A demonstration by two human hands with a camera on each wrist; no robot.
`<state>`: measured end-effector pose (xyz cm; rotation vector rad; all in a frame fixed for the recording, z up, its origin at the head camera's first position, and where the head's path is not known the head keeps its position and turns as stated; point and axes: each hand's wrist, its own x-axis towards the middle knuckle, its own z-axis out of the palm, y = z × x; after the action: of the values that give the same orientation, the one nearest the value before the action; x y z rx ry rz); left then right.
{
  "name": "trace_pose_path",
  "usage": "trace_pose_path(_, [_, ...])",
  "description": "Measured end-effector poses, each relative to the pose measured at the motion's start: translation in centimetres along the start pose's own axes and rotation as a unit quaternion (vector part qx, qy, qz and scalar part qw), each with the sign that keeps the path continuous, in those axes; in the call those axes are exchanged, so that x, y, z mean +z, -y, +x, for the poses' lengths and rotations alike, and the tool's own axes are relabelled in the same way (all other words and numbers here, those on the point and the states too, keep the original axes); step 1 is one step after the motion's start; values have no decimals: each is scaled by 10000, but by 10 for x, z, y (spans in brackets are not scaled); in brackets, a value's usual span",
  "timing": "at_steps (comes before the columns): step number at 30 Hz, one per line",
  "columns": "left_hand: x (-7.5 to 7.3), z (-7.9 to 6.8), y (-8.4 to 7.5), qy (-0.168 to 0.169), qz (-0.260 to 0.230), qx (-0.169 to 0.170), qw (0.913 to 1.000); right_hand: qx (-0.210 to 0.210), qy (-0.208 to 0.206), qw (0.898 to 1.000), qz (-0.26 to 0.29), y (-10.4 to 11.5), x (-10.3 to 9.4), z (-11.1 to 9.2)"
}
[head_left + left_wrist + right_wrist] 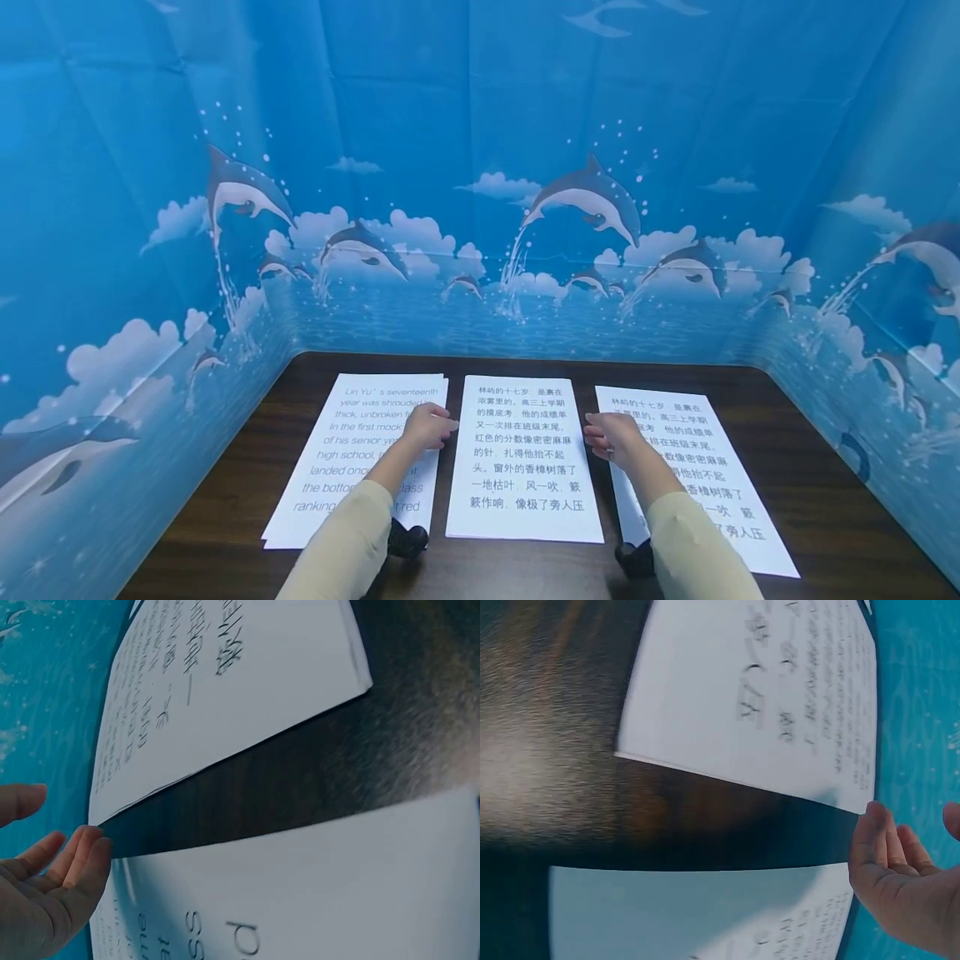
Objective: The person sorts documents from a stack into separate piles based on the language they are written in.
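Note:
In the head view, a stack of white paper printed with Chinese text (525, 458) lies in the middle of the dark wooden table. My left hand (429, 427) is just left of its edge, over the right side of the stack with English text (360, 450). On the other side, my right hand (611, 435) is near the stack's right edge, over the left side of a second Chinese-text sheet (720, 492). Both wrist views show relaxed, bent fingers with thumbs apart, holding nothing. Whether the fingertips touch the middle stack's edges is hard to tell.
A blue backdrop with dolphins and clouds (420, 325) rises behind and along both sides of the table (517, 575). The left stack's sheets are slightly uneven at the edges. A dark device (407, 540) is strapped below the left wrist, another (636, 558) below the right.

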<state>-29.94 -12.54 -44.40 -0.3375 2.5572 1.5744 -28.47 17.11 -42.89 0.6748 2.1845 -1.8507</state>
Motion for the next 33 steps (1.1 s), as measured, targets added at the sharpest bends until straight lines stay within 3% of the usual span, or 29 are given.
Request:
trace_pose_path(7, [12, -5, 3, 166, 162, -94, 9997, 87, -164, 9998, -40, -14, 0, 0])
trace_pose_path(16, [18, -8, 6, 31, 89, -132, 9999, 300, -233, 9991, 166, -21, 4, 0])
trace_pose_path(28, [18, -11, 3, -190, -126, -231, 9995, 285, -213, 9993, 134, -18, 4, -2])
trace_pose_path(33, [17, -12, 1, -173, -442, -366, 9982, 188, -225, 9993, 245, -19, 6, -3])
